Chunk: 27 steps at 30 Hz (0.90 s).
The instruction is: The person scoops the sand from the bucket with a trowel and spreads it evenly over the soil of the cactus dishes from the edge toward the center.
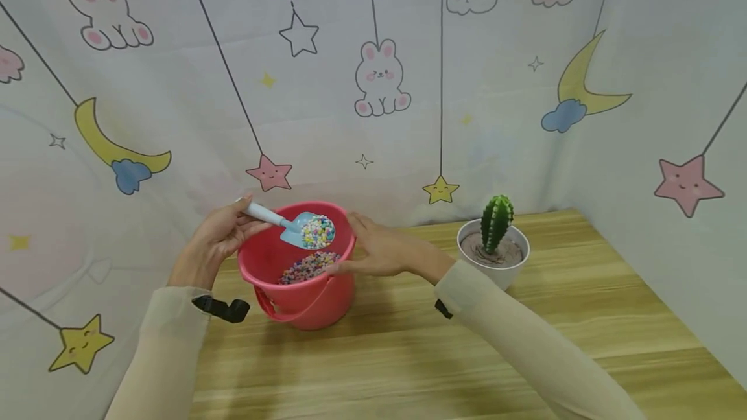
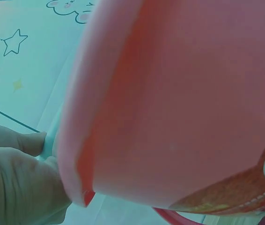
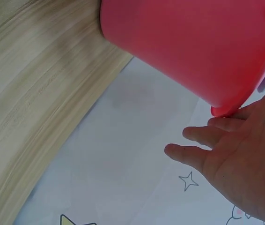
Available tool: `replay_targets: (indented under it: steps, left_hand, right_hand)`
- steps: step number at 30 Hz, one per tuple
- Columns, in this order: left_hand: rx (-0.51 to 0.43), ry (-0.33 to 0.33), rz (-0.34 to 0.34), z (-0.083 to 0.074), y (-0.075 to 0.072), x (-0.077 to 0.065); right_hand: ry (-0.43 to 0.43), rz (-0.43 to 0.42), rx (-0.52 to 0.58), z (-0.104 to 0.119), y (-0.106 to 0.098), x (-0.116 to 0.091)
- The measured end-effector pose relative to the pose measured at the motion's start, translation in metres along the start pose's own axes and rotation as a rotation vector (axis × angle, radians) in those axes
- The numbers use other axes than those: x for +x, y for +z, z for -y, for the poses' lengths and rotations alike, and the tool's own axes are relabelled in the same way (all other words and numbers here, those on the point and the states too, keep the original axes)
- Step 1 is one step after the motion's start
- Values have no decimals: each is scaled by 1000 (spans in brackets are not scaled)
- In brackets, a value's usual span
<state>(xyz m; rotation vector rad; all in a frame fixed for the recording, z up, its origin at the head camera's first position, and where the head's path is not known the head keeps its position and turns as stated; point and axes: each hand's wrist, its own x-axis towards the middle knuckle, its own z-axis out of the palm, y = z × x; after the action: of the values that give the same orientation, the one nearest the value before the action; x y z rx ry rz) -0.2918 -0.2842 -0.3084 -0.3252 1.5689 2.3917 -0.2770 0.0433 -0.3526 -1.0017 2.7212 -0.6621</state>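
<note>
In the head view my left hand [image 1: 218, 235] grips the white handle of a small light-blue toy shovel [image 1: 292, 234]. Its scoop carries a heap of multicoloured beads [image 1: 318, 232] over the mouth of a red bucket [image 1: 327, 303]. More small beads [image 1: 308, 267] lie inside the bucket. My right hand [image 1: 392, 248] rests at the bucket's right rim, thumb towards the near side. The right wrist view shows its fingers [image 3: 188, 154] extended and spread beside the rim. In the left wrist view the bucket wall hides most of the shovel.
A cactus in a white pot [image 1: 496, 264] stands to the right, just past my right forearm. The bucket's handle [image 1: 292, 316] hangs down its front. A wood-grain table [image 1: 373, 368] lies beneath, backed by a printed curtain [image 1: 327, 115] with rabbits, stars and moons.
</note>
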Motion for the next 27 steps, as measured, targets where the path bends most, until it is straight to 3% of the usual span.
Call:
replay_targets:
  steps: [9,19,27]
  left_hand:
    - [-9,8,-16,2,0,-1]
    - [43,18,-37,5,11,-2]
    - [55,40,-40,5,15,-5]
  right_hand:
    - [63,-53,-16,-2,-13,-20]
    - [38,-167,-21,-4,-35,-62]
    - [-14,-218,-56,-14,-42,-98]
